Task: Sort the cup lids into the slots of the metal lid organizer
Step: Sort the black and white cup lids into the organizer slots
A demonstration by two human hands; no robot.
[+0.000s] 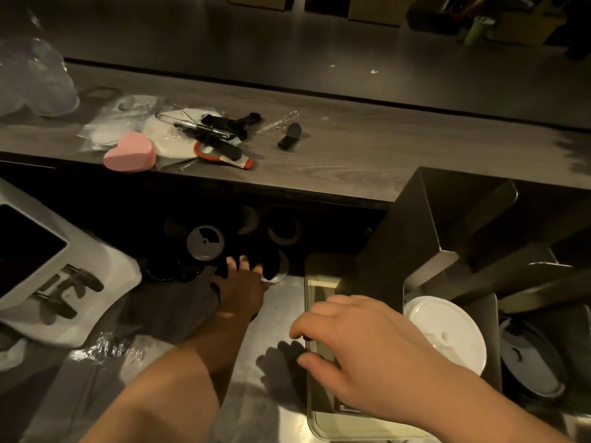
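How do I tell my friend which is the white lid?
Find the tall metal lid organizer at the right. In the slot beside the right hand sits a round white plastic lid. Unlike the dark grey lid next to it, it is bright white.

The metal organizer (425, 238) stands at the right of the frame. A white lid (447, 337) leans in one slot and a dark lid (531, 359) in the next. In the shadowed centre lie a grey lid (205, 243) and clear lids (284, 235).
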